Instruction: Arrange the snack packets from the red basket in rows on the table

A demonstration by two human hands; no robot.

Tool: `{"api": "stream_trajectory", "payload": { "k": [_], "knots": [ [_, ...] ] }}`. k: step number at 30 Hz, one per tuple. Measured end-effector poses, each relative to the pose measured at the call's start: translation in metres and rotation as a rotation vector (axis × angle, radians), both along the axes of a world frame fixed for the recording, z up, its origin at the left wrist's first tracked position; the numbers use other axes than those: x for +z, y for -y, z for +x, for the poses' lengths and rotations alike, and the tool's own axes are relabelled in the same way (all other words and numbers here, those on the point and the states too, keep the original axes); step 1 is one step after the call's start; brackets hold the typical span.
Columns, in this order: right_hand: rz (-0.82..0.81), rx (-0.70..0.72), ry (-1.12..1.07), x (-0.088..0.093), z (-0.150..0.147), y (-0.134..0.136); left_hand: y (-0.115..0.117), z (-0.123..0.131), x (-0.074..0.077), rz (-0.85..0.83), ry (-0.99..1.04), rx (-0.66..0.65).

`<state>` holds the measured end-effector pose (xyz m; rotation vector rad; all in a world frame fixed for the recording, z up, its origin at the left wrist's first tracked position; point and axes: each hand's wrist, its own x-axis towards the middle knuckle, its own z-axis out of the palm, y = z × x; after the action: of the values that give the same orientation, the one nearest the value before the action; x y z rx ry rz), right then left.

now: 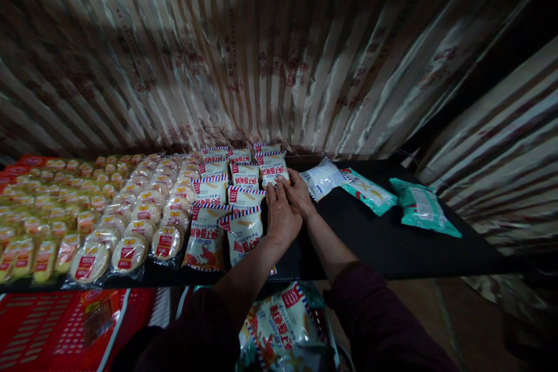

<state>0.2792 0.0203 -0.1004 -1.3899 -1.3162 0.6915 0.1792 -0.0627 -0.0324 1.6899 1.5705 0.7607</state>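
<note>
Both hands meet at a white snack bag (pixel 274 167) with a striped top edge and red and blue print, at the right end of the bag rows. My left hand (pixel 282 215) has its fingers on the bag's lower edge, the thumb hidden from view. Curled round the lower right corner of the same bag is my right hand (pixel 300 193), its fingertips partly hidden. More bags of this kind stand in rows to the left, among them a front snack bag (pixel 244 233) beside my left wrist.
Left of the bags lie rows of round wrapped cakes (pixel 129 251) and small yellow packs (pixel 44 258). On the black tabletop (pixel 349 244), right, lie a white pack (pixel 323 179) and green packs (pixel 425 209). Below are a red basket (pixel 43 325) and another holding bags (pixel 283 325). Striped curtain (pixel 261 58) behind.
</note>
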Motion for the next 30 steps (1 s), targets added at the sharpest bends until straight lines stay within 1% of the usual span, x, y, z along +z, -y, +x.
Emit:
{"api": "stream_trajectory", "payload": {
  "k": [4, 9, 14, 19, 24, 27, 30],
  "knots": [
    [-0.012, 0.006, 0.051, 0.003, -0.001, 0.003, -0.002, -0.001, -0.001, 0.0, -0.001, 0.006],
    [0.034, 0.023, 0.101, 0.008, -0.001, 0.007, -0.002, -0.001, -0.003, 0.013, 0.003, 0.007],
    [0.06, -0.028, 0.182, 0.007, -0.001, 0.005, -0.001, -0.001, -0.004, 0.011, -0.001, 0.014],
    [0.138, -0.074, 0.256, 0.008, -0.001, 0.006, 0.0, -0.002, -0.004, 0.016, -0.023, -0.008],
    [0.176, -0.071, 0.342, 0.013, -0.001, 0.005, 0.0, -0.002, -0.002, 0.002, -0.012, -0.007],
    [0.172, -0.062, 0.365, 0.015, -0.001, 0.003, -0.002, -0.003, -0.001, -0.025, -0.002, -0.007],
    [0.165, -0.048, 0.373, 0.015, 0.0, 0.003, -0.002, -0.002, -0.001, -0.015, -0.001, -0.004]
  ]
}}
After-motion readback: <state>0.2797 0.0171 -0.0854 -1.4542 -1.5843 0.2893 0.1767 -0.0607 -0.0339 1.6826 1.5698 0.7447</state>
